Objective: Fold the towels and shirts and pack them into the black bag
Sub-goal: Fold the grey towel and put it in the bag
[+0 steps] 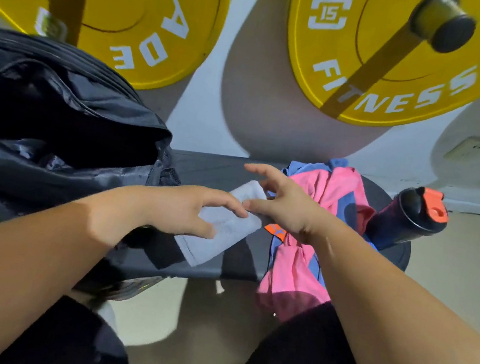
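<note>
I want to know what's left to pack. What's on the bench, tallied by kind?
Black bag: 1
Grey towel: 1
Pink and blue clothing pile: 1 (I cannot tell how many pieces are in it)
Black bottle with an orange lid: 1
Total: 4

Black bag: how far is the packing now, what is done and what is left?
Done: the grey towel looks folded on the bench. In hand: the left hand rests on it, the right hand hovers open beside. Left: the towel is not yet in the open black bag, and the pink and blue shirts lie crumpled. The bag's inside is too dark to judge.
</note>
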The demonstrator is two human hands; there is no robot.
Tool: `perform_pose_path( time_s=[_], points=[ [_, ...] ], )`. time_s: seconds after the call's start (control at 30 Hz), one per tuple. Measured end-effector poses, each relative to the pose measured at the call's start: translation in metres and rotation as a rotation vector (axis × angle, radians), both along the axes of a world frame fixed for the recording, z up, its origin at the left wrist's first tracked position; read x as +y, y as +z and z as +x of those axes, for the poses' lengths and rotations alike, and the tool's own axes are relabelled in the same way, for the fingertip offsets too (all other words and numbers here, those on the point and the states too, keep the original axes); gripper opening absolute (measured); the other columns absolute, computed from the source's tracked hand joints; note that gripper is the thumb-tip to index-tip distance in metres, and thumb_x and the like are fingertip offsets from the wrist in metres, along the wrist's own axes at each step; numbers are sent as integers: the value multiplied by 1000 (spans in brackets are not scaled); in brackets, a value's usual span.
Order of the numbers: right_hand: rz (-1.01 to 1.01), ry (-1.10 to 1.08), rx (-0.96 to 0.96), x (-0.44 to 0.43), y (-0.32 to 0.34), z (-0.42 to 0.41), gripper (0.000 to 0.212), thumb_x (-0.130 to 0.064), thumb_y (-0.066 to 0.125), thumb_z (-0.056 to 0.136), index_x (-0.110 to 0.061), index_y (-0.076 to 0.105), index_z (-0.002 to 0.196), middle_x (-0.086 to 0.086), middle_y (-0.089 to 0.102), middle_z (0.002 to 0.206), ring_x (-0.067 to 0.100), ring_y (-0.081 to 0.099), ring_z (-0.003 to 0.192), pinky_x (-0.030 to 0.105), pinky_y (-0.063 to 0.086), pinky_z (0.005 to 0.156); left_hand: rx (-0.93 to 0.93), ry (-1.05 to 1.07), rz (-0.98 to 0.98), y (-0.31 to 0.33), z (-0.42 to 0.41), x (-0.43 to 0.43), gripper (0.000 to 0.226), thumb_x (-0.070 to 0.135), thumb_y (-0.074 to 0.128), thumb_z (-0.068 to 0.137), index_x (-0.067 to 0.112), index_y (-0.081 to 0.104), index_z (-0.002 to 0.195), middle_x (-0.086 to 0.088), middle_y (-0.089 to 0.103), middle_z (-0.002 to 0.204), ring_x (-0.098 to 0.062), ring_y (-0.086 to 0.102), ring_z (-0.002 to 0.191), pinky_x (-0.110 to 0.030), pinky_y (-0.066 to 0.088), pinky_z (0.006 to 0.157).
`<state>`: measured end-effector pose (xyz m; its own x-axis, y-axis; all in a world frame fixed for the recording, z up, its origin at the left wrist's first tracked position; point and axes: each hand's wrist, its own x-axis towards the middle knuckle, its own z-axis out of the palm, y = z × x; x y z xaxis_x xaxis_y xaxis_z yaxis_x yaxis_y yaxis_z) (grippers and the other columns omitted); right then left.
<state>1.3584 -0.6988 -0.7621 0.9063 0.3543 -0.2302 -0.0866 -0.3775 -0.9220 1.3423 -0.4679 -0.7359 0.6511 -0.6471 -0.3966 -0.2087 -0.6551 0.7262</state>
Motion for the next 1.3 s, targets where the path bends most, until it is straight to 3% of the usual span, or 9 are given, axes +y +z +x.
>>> perform_pose_path(
  time_s=[0.17,0.3,0.5,0.6,0.7,0.87,0.97,1.1,1.3],
  points=[
    [72,94,-59,36,39,6,53,-14,78,84,-33,56,129,14,62,116,16,62,89,40,56,80,-74,214,-155,30,-24,28,45,23,76,83,48,62,119,31,55,132,7,47,127,-30,34,112],
    [-36,142,-228,88,68,20,36,-34,72,89,-34,61,123,-4,63,115,12,63,99,35,54,89,-226,312,-79,53,-41,80,38,22,75,85,43,64,115,31,59,124,7,52,120,-21,38,103],
    [-247,394,-669,201,125,50,21,-28,58,94,-36,70,108,-16,69,94,10,57,108,39,41,100,-416,689,10,88,-50,204,42,18,76,83,48,65,109,34,59,121,11,50,117,-24,39,98],
    [-631,585,-814,250,131,69,43,-18,45,93,-49,64,117,-14,61,131,23,19,149,59,1,118,-436,876,-44,79,-34,237,39,17,76,83,44,68,110,22,63,119,-4,55,111,-34,45,98],
    [-949,761,-867,273,127,89,69,-5,37,90,-53,41,140,-16,28,160,30,-8,153,66,-15,114,-242,973,-190,57,-15,247,40,12,72,85,43,68,110,14,64,118,-14,60,108,-37,49,97],
    [-1139,635,-812,283,115,122,83,-9,33,94,-47,-10,154,-21,-7,164,42,-1,151,66,6,116,-131,869,26,15,-5,259,30,18,63,86,42,66,104,1,64,122,-31,62,96,-33,43,79],
    [-1123,539,-816,282,119,142,81,-16,34,94,-45,-12,154,-23,-9,164,40,38,130,45,37,93,-46,725,207,11,-16,258,29,25,59,89,48,62,108,22,59,105,0,57,87,-14,42,72],
    [-1058,471,-794,285,116,156,77,-23,35,98,-49,-13,152,-30,-11,161,36,47,120,39,41,78,-57,486,496,7,-42,251,37,30,54,90,49,55,122,18,59,96,-3,51,77,-9,34,63],
    [-896,606,-822,274,107,148,84,-7,37,94,-46,-6,155,-23,-7,164,42,41,125,47,37,103,111,680,260,20,-6,267,37,17,60,90,47,60,111,19,56,111,-3,56,97,-17,41,73]
  ],
)
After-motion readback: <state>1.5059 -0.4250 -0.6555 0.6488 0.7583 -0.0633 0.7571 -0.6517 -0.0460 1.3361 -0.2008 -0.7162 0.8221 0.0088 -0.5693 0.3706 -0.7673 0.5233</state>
